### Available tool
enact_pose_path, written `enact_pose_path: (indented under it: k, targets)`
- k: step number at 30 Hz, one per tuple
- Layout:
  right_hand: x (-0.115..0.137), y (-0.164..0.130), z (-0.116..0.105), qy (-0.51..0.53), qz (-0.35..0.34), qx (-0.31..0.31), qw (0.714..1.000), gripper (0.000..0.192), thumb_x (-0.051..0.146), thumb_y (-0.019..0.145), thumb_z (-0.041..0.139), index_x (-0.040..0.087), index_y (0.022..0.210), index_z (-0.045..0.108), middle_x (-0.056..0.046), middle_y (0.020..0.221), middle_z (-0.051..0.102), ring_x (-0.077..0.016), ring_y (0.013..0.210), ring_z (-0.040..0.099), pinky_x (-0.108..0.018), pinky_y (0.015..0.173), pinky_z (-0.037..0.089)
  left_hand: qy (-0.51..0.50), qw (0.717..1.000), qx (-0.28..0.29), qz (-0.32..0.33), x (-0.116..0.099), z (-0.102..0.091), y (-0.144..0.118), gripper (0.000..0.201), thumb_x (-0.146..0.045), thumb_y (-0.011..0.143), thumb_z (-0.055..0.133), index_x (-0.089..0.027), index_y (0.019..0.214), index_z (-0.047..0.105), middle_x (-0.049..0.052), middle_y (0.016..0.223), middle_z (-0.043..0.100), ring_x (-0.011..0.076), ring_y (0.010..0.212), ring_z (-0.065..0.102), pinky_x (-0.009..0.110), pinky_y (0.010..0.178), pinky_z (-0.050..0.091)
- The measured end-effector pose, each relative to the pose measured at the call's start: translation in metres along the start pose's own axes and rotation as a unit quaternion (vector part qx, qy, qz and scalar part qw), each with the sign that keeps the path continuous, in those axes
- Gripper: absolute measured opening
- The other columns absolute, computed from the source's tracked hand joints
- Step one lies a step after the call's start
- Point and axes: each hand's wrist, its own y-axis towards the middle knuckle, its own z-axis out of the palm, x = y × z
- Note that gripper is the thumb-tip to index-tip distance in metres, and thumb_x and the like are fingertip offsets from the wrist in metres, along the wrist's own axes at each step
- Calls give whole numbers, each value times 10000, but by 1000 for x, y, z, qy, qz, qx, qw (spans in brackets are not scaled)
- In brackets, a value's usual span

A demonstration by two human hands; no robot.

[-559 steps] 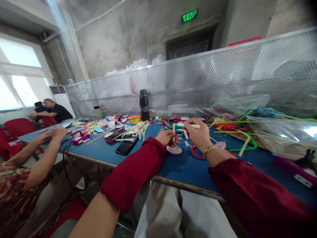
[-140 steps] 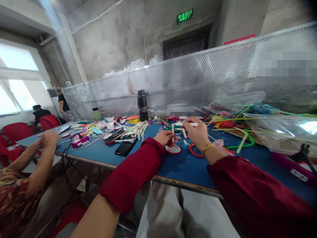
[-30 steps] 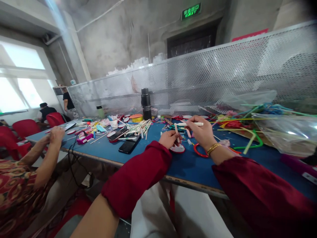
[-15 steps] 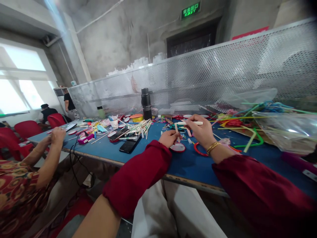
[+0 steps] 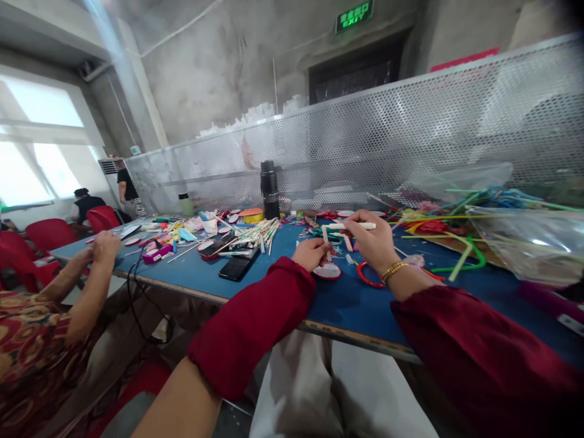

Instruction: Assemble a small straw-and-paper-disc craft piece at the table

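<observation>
My left hand pinches a short, pale pinkish strip and holds it upright over the table. In my right hand is a slim white pen-like tool, gripped as one grips a pen. It lies almost level, and its thin end is by the top of the strip; whether they touch I cannot tell. Just below my left hand is a round, red-rimmed white lid or dish. Under my right wrist lies a red loop-shaped handle, the rest of it hidden.
Black phone, a heap of thin sticks and a black thermos stand left on the blue table. Coloured strips and a clear plastic bag lie right. A perforated metal panel rises behind. Another person's hands are far left.
Both hands keep their grips, and the strip and white tool stay almost in place. My legs have shifted slightly to the right under the table, and the view has moved a little.
</observation>
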Motion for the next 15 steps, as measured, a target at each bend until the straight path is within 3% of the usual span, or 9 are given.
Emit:
enact_pose_path:
  k: [7,15]
  targets:
    - [-2,0,0,15,-9,14,1000,166,319,777,646,237,638,606,-11,588,625,-178,576,563,-322,562,449,17,1000,9,16,12,1,5,299,-331,986,486,-138,861,677,-29,570,537,96,486,472,223,538,376]
    - [-7,3,-1,-6,-11,-7,1000,130,295,776,638,237,659,624,-18,632,656,-202,648,622,-321,583,466,13,1000,1,7,6,1,1,284,-318,983,488,-148,824,650,-32,590,540,89,481,460,222,530,374]
